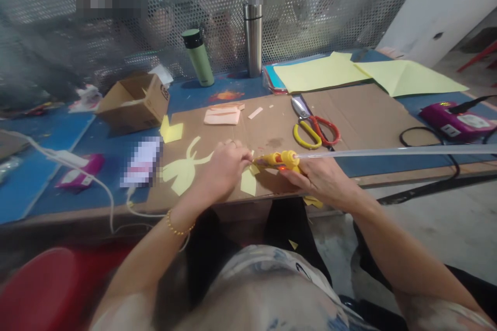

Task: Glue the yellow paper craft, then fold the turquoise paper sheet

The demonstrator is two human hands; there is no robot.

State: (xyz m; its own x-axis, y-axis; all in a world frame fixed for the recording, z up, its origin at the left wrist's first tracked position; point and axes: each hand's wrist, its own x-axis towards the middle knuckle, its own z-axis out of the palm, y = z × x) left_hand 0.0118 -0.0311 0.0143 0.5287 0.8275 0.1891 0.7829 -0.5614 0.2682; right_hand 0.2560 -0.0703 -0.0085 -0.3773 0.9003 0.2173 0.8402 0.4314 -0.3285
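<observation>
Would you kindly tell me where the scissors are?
In the head view, the scissors lie right of centre on the cardboard, beyond the yellow glue gun.

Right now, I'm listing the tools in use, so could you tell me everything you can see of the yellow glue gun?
The glue gun is yellow and looks plastic, with a bright orange spot underneath. It is held roughly level above the cardboard in the right hand, which hides most of its grip. A long, whitish, translucent stick extends from its back. Its nozzle points toward the left hand; whether they touch is unclear.
</observation>
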